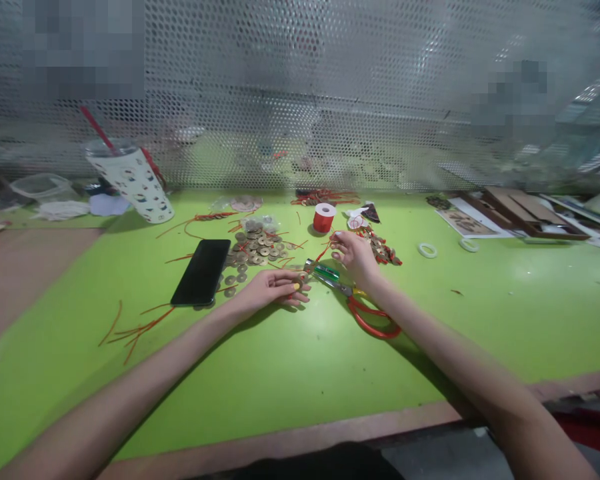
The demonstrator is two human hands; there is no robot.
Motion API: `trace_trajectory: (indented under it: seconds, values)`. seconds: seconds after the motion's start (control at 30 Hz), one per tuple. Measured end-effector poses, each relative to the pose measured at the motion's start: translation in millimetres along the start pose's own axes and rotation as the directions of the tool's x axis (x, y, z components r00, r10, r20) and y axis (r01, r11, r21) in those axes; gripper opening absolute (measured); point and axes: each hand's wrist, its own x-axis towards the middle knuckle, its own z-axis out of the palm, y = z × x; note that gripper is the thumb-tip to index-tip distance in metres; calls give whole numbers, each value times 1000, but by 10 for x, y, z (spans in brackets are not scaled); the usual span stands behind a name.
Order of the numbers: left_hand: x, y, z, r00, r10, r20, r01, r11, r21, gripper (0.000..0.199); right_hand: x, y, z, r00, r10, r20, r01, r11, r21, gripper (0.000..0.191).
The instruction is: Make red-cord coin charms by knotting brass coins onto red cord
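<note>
Between thumb and fingers, my left hand pinches a small brass coin with a hole. A red cord runs from near that coin up to my right hand, whose thumb and fingertips are closed on it. Below the right hand lie scissors with red handles, and a green lighter rests by their blades. Beyond my left hand spreads a pile of loose holed coins. Coins tied with red cord are heaped just past my right hand. A spool of red cord stands behind both hands.
A black phone lies left of the coins, near cut red cord pieces. A patterned tumbler with a straw stands at the back left. White tape rings and brown trays are on the right. Perforated metal screens the back.
</note>
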Motion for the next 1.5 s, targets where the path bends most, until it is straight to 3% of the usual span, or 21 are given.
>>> trace_trajectory:
  seconds: [0.07, 0.23, 0.37, 0.47, 0.7, 0.8, 0.87, 0.93, 1.0, 1.07, 1.17, 1.23, 1.33, 1.4, 1.5]
  values:
    - [11, 6, -2, 1000, 7, -9, -7, 1000, -10, 18, 19, -28, 0, 999, 40, 7, -40, 999, 30, 18]
    - [18, 40, 5, 1000, -11, -27, 10, 998, -55, 34, 45, -103, -12, 994, 101, 49, -105, 992, 72, 15]
    - [-5, 39, 6, 1000, -1, -16, 0, 999, -43, 23, 71, -128, -47, 988, 89, 123, -88, 996, -17, 17]
    - [-20, 23, 10, 999, 14, -41, -15, 1000, -25, 27, 86, -122, -71, 990, 66, 121, -61, 997, -48, 21]
    - [-36, 43, 40, 992, 0, -128, -2, 1000, -14, 30, 26, -153, -32, 989, 100, 111, -118, 979, 168, 25]
    - [-65, 45, 70, 985, 31, -171, -18, 997, 77, 27, 4, -177, -20, 987, 105, 122, -127, 973, 194, 22]
    - [-124, 36, 83, 973, 115, -199, -69, 972, 224, 23, 16, -176, -28, 985, 92, 143, -112, 984, 137, 22]
    - [-214, 16, 68, 936, 286, -206, -172, 881, 440, 21, 43, -157, -47, 979, 79, 189, -89, 995, 46, 26]
    - [-320, -16, 14, 857, 497, -133, -276, 662, 697, 18, 66, -128, -80, 963, 67, 263, -52, 997, -64, 34]
    - [-421, -59, -71, 792, 610, 1, -347, 449, 823, 20, 60, -104, -129, 936, 47, 348, 21, 982, -189, 40]
    - [-542, -127, -200, 786, 594, 172, -377, 240, 894, 24, -32, -106, -225, 863, 57, 503, 206, 867, -453, 42]
    - [-601, -159, -261, 794, 558, 242, -381, 146, 913, 26, -127, -132, -292, 776, 113, 620, 382, 699, -604, 37]
    - [-672, -178, -321, 800, 529, 284, -358, 41, 933, 30, -240, -169, -384, 671, 111, 733, 624, 449, -639, 25]
    - [-720, -178, -358, 800, 510, 317, -362, -13, 932, 32, -266, -179, -443, 655, 76, 752, 685, 360, -633, 20]
    - [-804, -183, -411, 786, 489, 379, -397, -71, 915, 34, -259, -181, -515, 661, 42, 749, 697, 334, -634, 21]
